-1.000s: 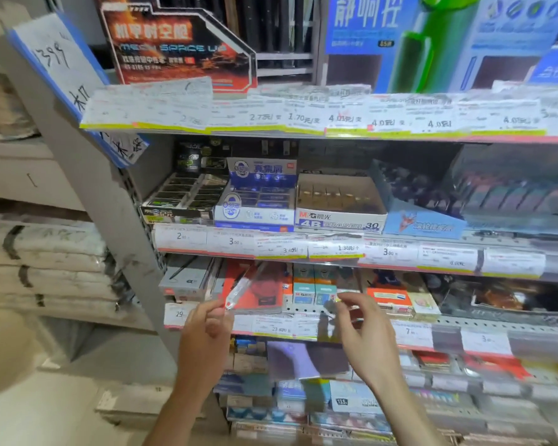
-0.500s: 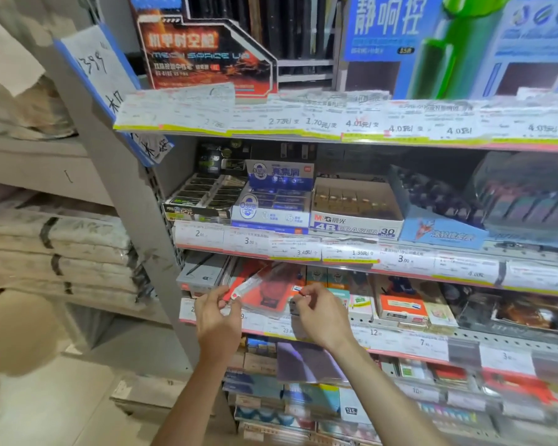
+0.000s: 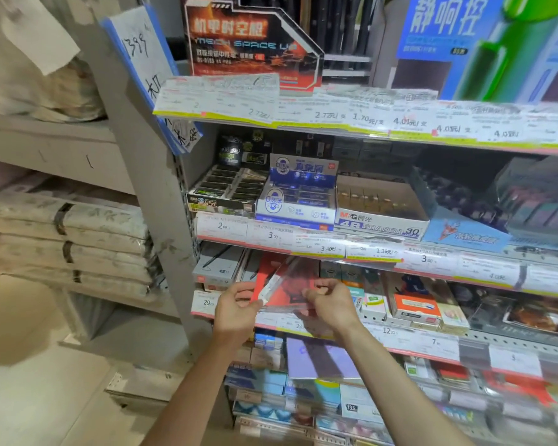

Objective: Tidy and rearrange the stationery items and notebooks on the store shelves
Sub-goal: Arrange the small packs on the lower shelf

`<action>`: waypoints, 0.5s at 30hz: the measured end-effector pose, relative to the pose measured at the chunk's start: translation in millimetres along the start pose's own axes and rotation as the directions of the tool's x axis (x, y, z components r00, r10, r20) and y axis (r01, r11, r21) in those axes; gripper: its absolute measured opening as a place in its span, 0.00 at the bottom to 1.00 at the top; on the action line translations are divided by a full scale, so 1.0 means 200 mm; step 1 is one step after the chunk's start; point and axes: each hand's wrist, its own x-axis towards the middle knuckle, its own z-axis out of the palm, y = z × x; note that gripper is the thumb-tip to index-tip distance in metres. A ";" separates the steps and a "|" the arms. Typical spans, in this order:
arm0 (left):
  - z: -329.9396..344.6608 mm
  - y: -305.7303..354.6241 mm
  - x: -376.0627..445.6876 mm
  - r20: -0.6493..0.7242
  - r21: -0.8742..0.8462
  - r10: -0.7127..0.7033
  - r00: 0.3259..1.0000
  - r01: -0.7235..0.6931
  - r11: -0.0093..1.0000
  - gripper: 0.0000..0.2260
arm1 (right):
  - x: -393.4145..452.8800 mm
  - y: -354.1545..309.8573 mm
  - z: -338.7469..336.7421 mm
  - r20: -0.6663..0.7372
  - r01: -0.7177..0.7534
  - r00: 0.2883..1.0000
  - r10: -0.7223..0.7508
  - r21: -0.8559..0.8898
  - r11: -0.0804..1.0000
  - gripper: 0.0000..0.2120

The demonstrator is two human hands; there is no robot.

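Both hands raised to the third shelf (image 3: 400,344) from the top, at its left end. Left hand (image 3: 236,309) grasping the left edge of a red packet (image 3: 290,284) in clear wrap, fingers curled round it. Right hand (image 3: 331,305) grasping the packet's right side, thumb on top, other fingers under it. Packet held tilted, its far end up near the price rail of the shelf above, its near edge over the shelf lip. Just left of the packet, grey boxes (image 3: 218,268) standing on the same shelf; a "29" price tag (image 3: 207,302) below them. To the right, small teal boxes (image 3: 351,278) and an orange-and-white box (image 3: 416,309). One shelf higher, a blue-and-white box (image 3: 298,197) beside an eraser box (image 3: 380,217) marked "4B ERASER 30". Below the hands, a purple notebook (image 3: 319,357) on the lower shelf. Far left, wrapped bundles (image 3: 65,233) stacked on a grey rack.
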 end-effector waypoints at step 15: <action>0.08 0.05 -0.10 0.199 -0.129 0.055 0.978 -0.029 0.991 0.13 | -0.19 0.13 -0.28 0.075 0.087 0.994 -0.085 -0.021 0.996 0.15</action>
